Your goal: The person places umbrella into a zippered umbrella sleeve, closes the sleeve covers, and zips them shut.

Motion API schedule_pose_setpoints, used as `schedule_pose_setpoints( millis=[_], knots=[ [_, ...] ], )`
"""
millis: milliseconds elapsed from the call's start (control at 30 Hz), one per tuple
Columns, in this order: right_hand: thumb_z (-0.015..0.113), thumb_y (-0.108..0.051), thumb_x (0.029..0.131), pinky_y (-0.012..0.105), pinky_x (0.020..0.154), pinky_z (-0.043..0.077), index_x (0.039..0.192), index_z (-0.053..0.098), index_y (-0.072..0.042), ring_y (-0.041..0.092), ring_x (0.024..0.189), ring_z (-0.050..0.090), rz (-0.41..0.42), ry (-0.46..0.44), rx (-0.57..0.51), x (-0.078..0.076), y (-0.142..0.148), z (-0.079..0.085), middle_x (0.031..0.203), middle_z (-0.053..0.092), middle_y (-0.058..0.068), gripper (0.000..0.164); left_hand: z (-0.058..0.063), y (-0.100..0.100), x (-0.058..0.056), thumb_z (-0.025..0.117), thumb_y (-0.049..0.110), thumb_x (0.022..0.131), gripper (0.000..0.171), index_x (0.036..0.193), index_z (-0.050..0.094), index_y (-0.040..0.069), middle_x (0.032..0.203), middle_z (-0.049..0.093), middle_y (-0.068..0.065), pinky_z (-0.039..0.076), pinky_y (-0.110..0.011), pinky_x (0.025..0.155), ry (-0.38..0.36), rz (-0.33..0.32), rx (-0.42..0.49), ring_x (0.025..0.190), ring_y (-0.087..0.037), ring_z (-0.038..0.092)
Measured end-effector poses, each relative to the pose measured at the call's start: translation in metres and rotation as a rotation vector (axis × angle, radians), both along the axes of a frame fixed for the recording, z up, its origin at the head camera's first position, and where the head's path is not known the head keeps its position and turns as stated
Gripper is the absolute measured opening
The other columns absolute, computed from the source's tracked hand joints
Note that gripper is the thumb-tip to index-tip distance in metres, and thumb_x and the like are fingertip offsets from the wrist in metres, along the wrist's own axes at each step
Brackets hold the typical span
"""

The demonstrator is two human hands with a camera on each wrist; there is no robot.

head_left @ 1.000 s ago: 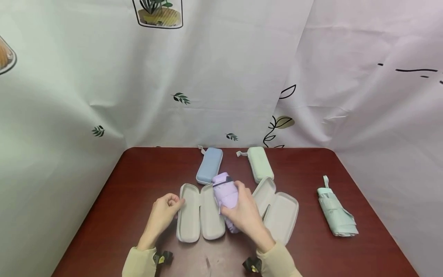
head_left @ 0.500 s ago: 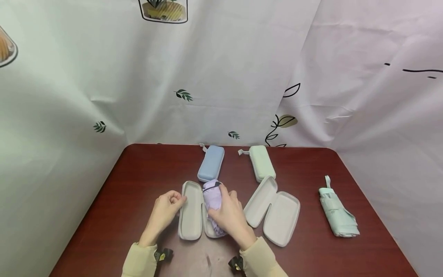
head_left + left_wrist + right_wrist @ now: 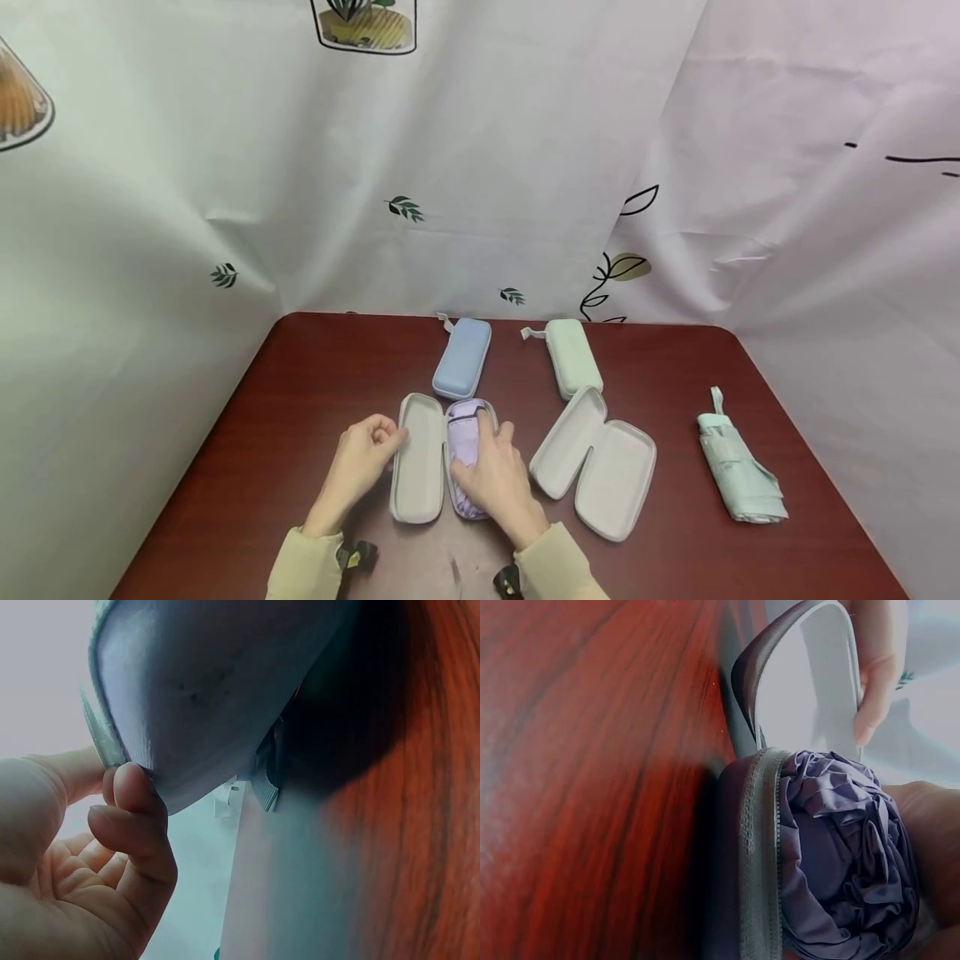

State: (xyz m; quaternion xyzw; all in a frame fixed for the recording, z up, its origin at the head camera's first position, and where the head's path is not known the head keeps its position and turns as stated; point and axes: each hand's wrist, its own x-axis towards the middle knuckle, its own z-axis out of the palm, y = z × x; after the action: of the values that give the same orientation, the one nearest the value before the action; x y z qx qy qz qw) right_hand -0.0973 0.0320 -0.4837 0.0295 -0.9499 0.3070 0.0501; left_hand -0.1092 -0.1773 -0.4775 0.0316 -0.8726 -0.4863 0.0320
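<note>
A purple folded umbrella (image 3: 462, 442) lies lengthwise in the right half of an unzipped case with a pale grey lining (image 3: 418, 475). My right hand (image 3: 498, 479) is over the umbrella, thumb on its left side and fingers toward its right and top. In the right wrist view the umbrella's gathered fabric (image 3: 847, 847) bulges above the zipper edge (image 3: 761, 847). My left hand (image 3: 360, 462) pinches the outer rim of the case's left half; the left wrist view shows thumb and curled index finger (image 3: 135, 817) on that rim.
A second unzipped case (image 3: 615, 483) lies to the right. Behind are a closed blue case (image 3: 462, 358) and a closed light green case (image 3: 573, 358). A mint green folded umbrella (image 3: 741, 467) lies at the far right. Patterned cloth hangs behind the table (image 3: 337, 358).
My right hand has moved left and down, bringing the purple umbrella from above the case's right side into its right half. My left hand has stayed at the rim.
</note>
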Motion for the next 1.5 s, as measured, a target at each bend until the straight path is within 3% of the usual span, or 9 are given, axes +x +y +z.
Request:
schedule_pose_setpoints(
  millis=[267,433,600,933,1400,1500],
  knots=[
    [0.075,-0.033,0.073,0.039,0.046,0.043,0.135,0.046,-0.010,0.027,0.058,0.056,0.032,-0.025,-0.002,-0.003,0.000,0.001,0.101,0.043,0.017,0.072,0.003,-0.001,-0.003,0.071,0.021,0.090,0.019,0.082,0.061,0.007,0.061,0.056,-0.001,0.045,-0.025,0.054,0.003,0.005,-0.014,0.052,-0.015,0.057],
    [0.078,-0.037,0.079,0.048,0.065,0.052,0.136,0.051,-0.001,0.037,0.075,0.063,0.120,0.011,0.018,0.007,0.005,0.009,0.113,0.048,0.024,0.072,0.003,-0.001,-0.003,0.071,0.024,0.090,0.020,0.082,0.061,0.008,0.060,0.056,0.000,0.044,-0.025,0.054,-0.006,-0.002,-0.010,0.053,-0.015,0.058],
    [0.082,-0.030,0.074,0.051,0.081,0.051,0.126,0.060,0.004,0.042,0.095,0.061,0.202,0.120,0.106,0.017,0.010,0.015,0.121,0.052,0.030,0.065,0.002,0.000,-0.002,0.072,0.024,0.089,0.021,0.081,0.061,0.008,0.060,0.056,0.000,0.044,-0.026,0.054,-0.001,-0.002,-0.006,0.052,-0.017,0.059],
    [0.088,-0.032,0.068,0.048,0.077,0.052,0.123,0.062,0.003,0.040,0.093,0.059,0.230,0.180,0.200,0.023,0.012,0.010,0.120,0.053,0.029,0.071,0.000,0.002,-0.001,0.072,0.024,0.089,0.021,0.081,0.060,0.009,0.058,0.056,0.000,0.040,-0.026,0.050,-0.004,-0.023,0.002,0.051,-0.016,0.057],
    [0.085,-0.033,0.074,0.049,0.081,0.051,0.129,0.058,0.004,0.042,0.101,0.057,0.254,0.181,0.145,0.020,0.016,-0.003,0.126,0.049,0.029,0.071,0.003,0.002,-0.002,0.071,0.022,0.089,0.019,0.081,0.060,0.010,0.058,0.056,-0.002,0.041,-0.027,0.044,-0.004,-0.039,0.016,0.048,-0.017,0.056],
    [0.084,-0.034,0.075,0.050,0.084,0.050,0.130,0.057,0.004,0.042,0.104,0.057,0.268,0.147,0.120,0.018,0.019,-0.003,0.128,0.048,0.028,0.072,0.003,0.003,-0.002,0.071,0.022,0.089,0.019,0.081,0.059,0.009,0.058,0.056,-0.003,0.041,-0.028,0.043,-0.006,-0.042,0.026,0.048,-0.019,0.056]
  ],
)
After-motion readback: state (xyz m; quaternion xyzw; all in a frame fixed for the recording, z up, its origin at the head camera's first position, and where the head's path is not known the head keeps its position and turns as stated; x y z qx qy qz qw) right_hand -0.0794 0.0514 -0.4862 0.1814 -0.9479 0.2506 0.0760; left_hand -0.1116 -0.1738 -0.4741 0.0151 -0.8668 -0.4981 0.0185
